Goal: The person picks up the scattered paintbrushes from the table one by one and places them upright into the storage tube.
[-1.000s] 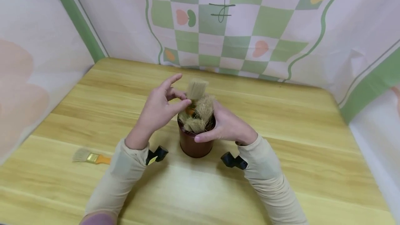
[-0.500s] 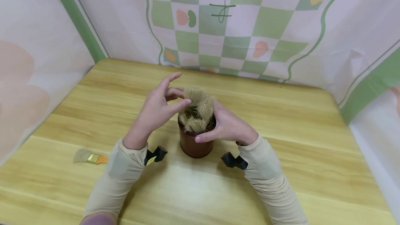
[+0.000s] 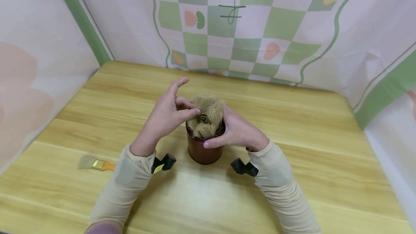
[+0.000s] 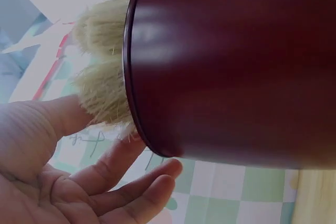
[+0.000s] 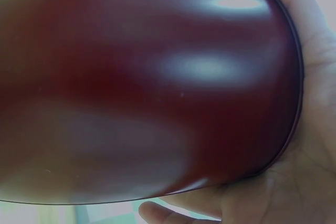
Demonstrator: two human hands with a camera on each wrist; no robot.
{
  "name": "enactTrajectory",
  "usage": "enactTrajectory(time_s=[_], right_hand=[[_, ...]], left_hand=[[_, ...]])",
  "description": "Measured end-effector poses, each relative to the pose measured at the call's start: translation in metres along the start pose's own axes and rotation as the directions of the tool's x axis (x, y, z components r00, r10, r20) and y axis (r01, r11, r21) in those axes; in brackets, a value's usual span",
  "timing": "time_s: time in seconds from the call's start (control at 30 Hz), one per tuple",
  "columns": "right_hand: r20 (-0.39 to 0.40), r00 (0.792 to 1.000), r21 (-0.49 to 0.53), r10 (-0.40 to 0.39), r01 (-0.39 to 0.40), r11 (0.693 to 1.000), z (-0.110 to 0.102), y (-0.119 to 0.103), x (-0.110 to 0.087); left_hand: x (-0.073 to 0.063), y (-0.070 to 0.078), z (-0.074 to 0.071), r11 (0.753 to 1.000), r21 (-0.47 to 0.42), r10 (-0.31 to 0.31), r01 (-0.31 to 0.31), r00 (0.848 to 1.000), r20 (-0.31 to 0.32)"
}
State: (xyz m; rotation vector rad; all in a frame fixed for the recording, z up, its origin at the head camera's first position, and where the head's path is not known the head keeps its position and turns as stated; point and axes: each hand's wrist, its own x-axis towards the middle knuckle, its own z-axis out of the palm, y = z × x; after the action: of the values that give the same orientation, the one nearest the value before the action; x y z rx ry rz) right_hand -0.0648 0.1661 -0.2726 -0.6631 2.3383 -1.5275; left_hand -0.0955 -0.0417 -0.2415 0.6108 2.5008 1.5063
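A reddish-brown cylindrical pot [image 3: 204,151] stands upright on the table, with several paintbrushes [image 3: 213,113] in it, bristles up. At the pot's back left, my left hand [image 3: 164,116] pinches one paintbrush [image 3: 203,103] near its bristles between thumb and finger, while the index finger sticks up. In the left wrist view the left thumb goes behind the bristles [image 4: 105,90], and other fingers lie by the rim. My right hand [image 3: 240,129] grips the pot's right side at the rim, its thumb along the front. The brush handles are hidden inside the pot.
Another paintbrush [image 3: 95,163] with an orange handle lies on the wooden table [image 3: 325,161] at the left, its handle end hidden behind the left sleeve [image 3: 130,176]. A patterned cloth [image 3: 247,39] hangs along the back and sides of the table.
The paintbrush in my left hand has gone down into the pot, and its bristles now sit level with the others. My right hand stays on the pot.
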Motion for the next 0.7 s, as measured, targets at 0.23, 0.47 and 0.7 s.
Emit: enactTrajectory(time_s=[0.23,0.47,0.7], right_hand=[[-0.016,1.0,-0.079,0.007,-0.008,0.997,-0.001,0.002,0.001],[-0.039,0.999,-0.118,0.019,-0.023,0.993,0.0,0.001,0.003],[-0.059,0.997,-0.187,0.056,-0.066,0.98,0.0,-0.001,0.003]], left_hand=[[-0.001,-0.003,-0.01,0.999,-0.016,-0.035,0.036,0.999,0.035],[-0.021,-0.016,-0.043,0.937,0.316,-0.142,0.149,0.989,-0.047],[-0.062,-0.054,-0.076,0.631,0.705,-0.412,0.324,0.91,-0.049]])
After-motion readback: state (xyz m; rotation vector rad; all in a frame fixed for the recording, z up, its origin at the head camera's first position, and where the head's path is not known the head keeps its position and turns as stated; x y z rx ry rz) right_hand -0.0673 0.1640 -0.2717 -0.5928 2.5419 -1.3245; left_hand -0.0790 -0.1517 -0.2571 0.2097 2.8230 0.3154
